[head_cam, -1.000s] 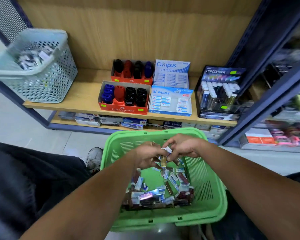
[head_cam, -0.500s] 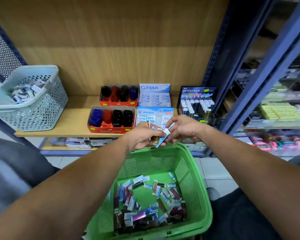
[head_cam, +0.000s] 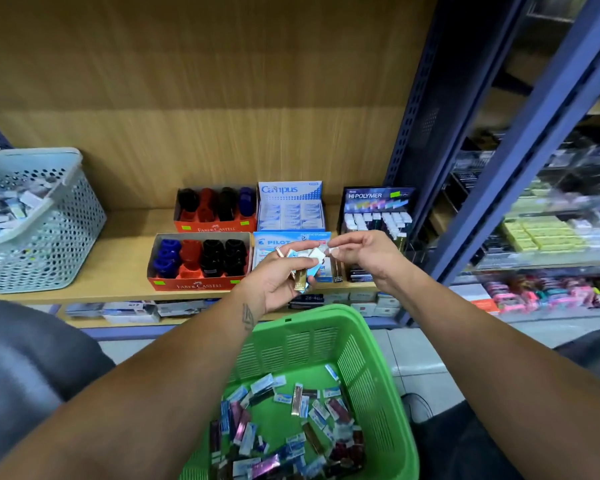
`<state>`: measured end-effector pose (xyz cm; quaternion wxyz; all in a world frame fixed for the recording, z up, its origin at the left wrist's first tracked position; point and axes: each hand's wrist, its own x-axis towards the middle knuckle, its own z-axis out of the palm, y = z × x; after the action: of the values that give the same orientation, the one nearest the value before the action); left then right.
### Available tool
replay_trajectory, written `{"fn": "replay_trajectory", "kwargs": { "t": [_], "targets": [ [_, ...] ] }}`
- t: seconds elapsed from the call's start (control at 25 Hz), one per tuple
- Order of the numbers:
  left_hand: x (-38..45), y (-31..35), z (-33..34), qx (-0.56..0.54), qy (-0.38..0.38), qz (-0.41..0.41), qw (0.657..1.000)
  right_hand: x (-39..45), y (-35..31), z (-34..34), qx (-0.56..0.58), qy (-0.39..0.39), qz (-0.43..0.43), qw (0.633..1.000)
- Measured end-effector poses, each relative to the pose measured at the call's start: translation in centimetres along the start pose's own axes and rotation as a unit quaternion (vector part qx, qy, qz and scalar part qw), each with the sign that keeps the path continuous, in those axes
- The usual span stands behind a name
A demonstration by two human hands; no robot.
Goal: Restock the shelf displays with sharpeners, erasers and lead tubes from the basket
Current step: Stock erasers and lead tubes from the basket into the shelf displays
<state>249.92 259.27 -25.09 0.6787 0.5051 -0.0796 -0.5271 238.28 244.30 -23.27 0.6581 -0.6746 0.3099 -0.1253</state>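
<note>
My left hand (head_cam: pixel 280 278) is raised in front of the shelf and grips a small bunch of erasers and gold lead tubes (head_cam: pixel 303 271). My right hand (head_cam: pixel 364 252) is just to its right, pinching one small white eraser (head_cam: pixel 334 251) between thumb and forefinger. Both hands hover before the blue Pilot eraser box (head_cam: pixel 274 241). Below them the green basket (head_cam: pixel 381 379) holds several loose erasers and lead tubes (head_cam: pixel 284 431). Behind stand the Campus eraser box (head_cam: pixel 290 206), the Hi-Polymer lead display (head_cam: pixel 374 213) and two orange sharpener boxes (head_cam: pixel 198 261).
A pale perforated basket (head_cam: pixel 49 233) full of small packets sits at the shelf's left end. A lower shelf (head_cam: pixel 132 311) holds flat boxes. A blue upright (head_cam: pixel 520 161) separates a neighbouring shelf of stock on the right. My dark-clothed knees flank the green basket.
Both hands rose out of the green basket to shelf height with the picked items. My right hand has drawn apart from the left, taking one white eraser.
</note>
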Motion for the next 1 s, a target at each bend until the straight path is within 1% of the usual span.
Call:
{"fn": "replay_trajectory", "kwargs": {
  "t": [0.12,0.24,0.32,0.36,0.44,0.48,0.56,0.64,0.68,0.76,0.88,0.92,1.0],
  "targets": [
    [0.5,-0.4,-0.3,-0.038,0.016,-0.003,0.999,0.6,0.1,0.3,0.064,0.023,0.003,0.998],
    [0.8,-0.8,-0.3,-0.051,0.029,-0.007,0.998,0.4,-0.3,1.4,0.095,-0.015,-0.001,0.995],
    [0.9,-0.9,-0.2,-0.056,0.031,-0.03,0.997,0.3,-0.4,2.3,0.065,-0.044,-0.019,0.997],
    [1.0,-1.0,-0.2,-0.063,0.033,-0.047,0.996,0.5,-0.3,2.7,0.026,-0.052,-0.031,0.998],
    [1.3,-1.1,-0.1,-0.077,0.047,-0.075,0.993,0.8,-0.2,3.4,-0.101,-0.056,-0.058,0.992],
    [1.6,-1.3,0.1,-0.077,0.057,-0.083,0.992,0.9,-0.1,3.7,-0.18,-0.056,-0.073,0.979],
    [2.0,-1.6,0.6,-0.059,0.081,-0.088,0.991,1.2,0.0,4.3,-0.313,-0.056,-0.088,0.944],
    [2.3,-1.5,1.5,-0.037,0.101,-0.089,0.99,1.1,-0.3,4.3,-0.383,-0.054,-0.08,0.919],
    [2.5,-1.4,1.9,-0.024,0.114,-0.085,0.99,1.1,-0.4,4.2,-0.397,-0.056,-0.078,0.913],
    [3.1,-1.0,2.9,-0.004,0.127,-0.074,0.989,1.5,-0.6,3.7,-0.401,-0.047,-0.075,0.912],
    [4.2,-0.4,4.3,-0.019,0.127,-0.078,0.989,1.8,-1.4,2.6,-0.368,0.0,-0.05,0.928],
    [4.6,-0.2,4.6,-0.022,0.121,-0.082,0.989,1.9,-1.7,2.2,-0.346,0.009,-0.044,0.937],
    [5.4,-0.1,4.9,-0.027,0.102,-0.092,0.99,1.7,-2.3,0.9,-0.256,0.022,-0.033,0.966]
  ]
}}
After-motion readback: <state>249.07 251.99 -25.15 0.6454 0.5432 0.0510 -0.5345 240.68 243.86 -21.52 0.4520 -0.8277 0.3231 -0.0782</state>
